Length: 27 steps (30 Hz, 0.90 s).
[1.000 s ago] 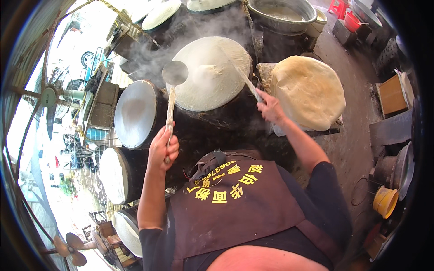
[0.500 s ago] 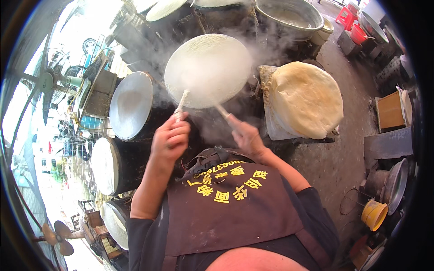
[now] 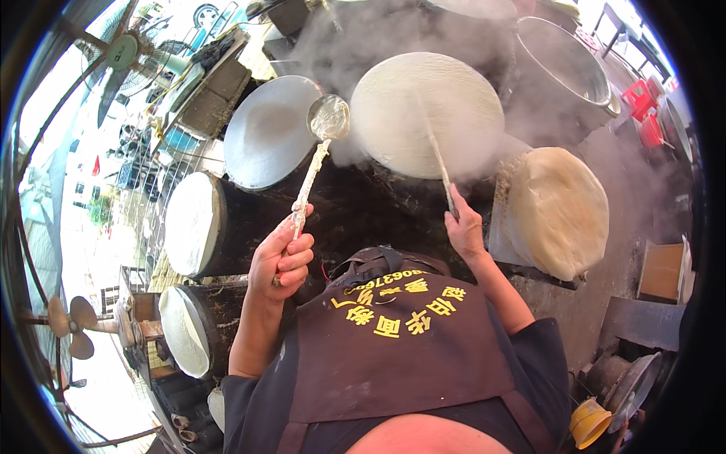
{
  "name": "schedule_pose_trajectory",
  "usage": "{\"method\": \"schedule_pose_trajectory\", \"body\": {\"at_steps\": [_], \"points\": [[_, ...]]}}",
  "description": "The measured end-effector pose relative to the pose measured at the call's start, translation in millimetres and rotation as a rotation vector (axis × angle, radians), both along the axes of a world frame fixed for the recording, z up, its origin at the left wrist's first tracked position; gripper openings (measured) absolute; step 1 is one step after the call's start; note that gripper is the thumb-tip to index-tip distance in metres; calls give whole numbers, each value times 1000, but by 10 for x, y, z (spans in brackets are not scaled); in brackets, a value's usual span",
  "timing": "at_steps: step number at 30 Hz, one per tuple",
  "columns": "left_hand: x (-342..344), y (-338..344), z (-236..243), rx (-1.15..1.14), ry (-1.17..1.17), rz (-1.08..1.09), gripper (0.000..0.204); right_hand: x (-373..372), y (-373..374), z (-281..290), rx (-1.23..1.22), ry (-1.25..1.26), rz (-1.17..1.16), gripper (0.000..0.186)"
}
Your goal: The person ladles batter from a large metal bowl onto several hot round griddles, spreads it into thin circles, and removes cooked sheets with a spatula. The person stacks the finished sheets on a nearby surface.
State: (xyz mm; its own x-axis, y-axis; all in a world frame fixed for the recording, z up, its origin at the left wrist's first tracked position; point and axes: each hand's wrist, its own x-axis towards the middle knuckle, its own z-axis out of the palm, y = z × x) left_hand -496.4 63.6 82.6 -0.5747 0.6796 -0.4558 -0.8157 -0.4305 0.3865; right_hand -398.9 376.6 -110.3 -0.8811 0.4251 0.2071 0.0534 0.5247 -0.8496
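My left hand (image 3: 283,253) grips the batter-crusted handle of a metal ladle (image 3: 328,118), whose bowl hangs between the bare grey griddle (image 3: 268,132) and the steaming white crepe (image 3: 427,113). My right hand (image 3: 463,231) holds a thin stick (image 3: 437,155) that reaches up across the white crepe on the round hot plate. A tall stack of finished pale crepes (image 3: 558,208) sits just right of my right hand. My dark apron with yellow lettering (image 3: 393,333) fills the lower middle.
Two more round plates with white sheets (image 3: 189,223) (image 3: 181,329) stand at the left. A large metal pot (image 3: 563,64) is at the back right, with red stools (image 3: 643,113), a cardboard box (image 3: 662,272) and a yellow bucket (image 3: 590,424) on the right. Fans (image 3: 68,325) stand at the left.
My left hand has swung the ladle off the white crepe toward the left, and it now hangs beside the grey griddle. My right hand has shifted right with the stick.
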Motion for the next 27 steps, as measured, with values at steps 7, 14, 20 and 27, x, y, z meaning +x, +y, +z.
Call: {"method": "schedule_pose_trajectory", "body": {"at_steps": [7, 14, 20, 27], "points": [[-727, -398, -113, -326, 311, 107, 27, -301, -652, 536, -89, -16, 101, 58], [-1776, -453, -647, -751, 755, -51, 47, -1190, -1348, 688, 284, 9, 96, 55], [-2662, -765, -1770, -1181, 1678, 240, 54, -1762, -1843, 305, 437, -199, 0, 54], [-3292, -1567, -952, -1758, 1790, 46, 61, -2008, -2073, 7, 492, -270, -39, 56]]}}
